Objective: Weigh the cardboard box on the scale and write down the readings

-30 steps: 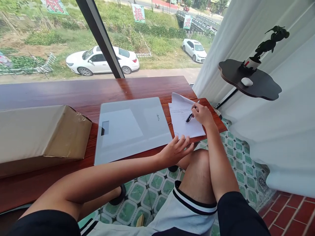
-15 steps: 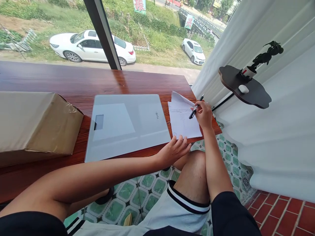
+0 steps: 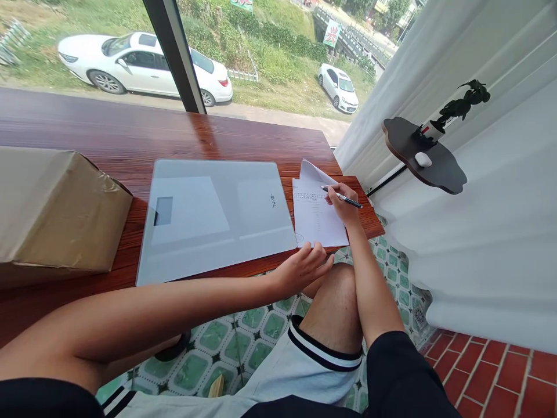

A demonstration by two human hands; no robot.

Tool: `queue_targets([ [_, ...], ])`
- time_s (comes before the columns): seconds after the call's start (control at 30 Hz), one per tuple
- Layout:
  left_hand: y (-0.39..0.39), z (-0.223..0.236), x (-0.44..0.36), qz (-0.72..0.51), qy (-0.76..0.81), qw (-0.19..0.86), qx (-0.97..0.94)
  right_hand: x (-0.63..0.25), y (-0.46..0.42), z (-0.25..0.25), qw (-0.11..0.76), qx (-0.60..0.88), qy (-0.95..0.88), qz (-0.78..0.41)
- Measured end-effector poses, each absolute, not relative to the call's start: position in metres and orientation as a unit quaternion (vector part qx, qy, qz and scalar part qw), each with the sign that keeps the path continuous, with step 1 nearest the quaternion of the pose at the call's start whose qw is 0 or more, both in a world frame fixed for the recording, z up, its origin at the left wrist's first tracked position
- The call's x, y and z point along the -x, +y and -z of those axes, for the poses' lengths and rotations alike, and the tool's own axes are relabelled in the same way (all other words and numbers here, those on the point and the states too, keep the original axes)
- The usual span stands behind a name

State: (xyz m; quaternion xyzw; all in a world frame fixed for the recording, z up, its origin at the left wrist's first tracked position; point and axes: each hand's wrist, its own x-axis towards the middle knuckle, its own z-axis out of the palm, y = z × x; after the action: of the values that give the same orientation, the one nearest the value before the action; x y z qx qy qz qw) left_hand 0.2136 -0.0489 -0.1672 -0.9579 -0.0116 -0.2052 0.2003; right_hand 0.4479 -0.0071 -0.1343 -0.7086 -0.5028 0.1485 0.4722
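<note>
My right hand (image 3: 343,203) grips a black and clear pen (image 3: 348,200) above a pad of paper (image 3: 321,223). The pen's thin end points left over the page, its black end to the right. Lines of small writing run along the upper part of the sheet, and the top page curls up at the far edge. At the near edge of the paper rests my left hand (image 3: 304,268), open, its fingers spread with the tips at the pad's lower edge. A pale grey glass-like board (image 3: 217,223) lies flat just left of the pad.
A cardboard box (image 3: 65,209) stands on the left of the red-brown wooden table (image 3: 256,130). To the right, a small dark wavy shelf (image 3: 444,174) bears a potted plant (image 3: 433,130) and a white mouse-shaped object (image 3: 423,159), beside a white curtain (image 3: 491,244).
The pen has turned in my right hand, so its thin end now points left over the page. That hand has shifted slightly over the paper; my view has moved a little.
</note>
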Motion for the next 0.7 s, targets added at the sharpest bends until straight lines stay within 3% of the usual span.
queue_targets([
  [0.4, -0.049, 0.169, -0.215, 0.173, -0.033, 0.174, 0.969, -0.444, -0.005, 0.143, 0.488, 0.699, -0.484, -0.197],
  [0.7, -0.049, 0.169, -0.217, 0.221, -0.048, 0.24, 0.944, -0.438, -0.003, 0.146, 0.494, 0.7, -0.468, -0.216],
])
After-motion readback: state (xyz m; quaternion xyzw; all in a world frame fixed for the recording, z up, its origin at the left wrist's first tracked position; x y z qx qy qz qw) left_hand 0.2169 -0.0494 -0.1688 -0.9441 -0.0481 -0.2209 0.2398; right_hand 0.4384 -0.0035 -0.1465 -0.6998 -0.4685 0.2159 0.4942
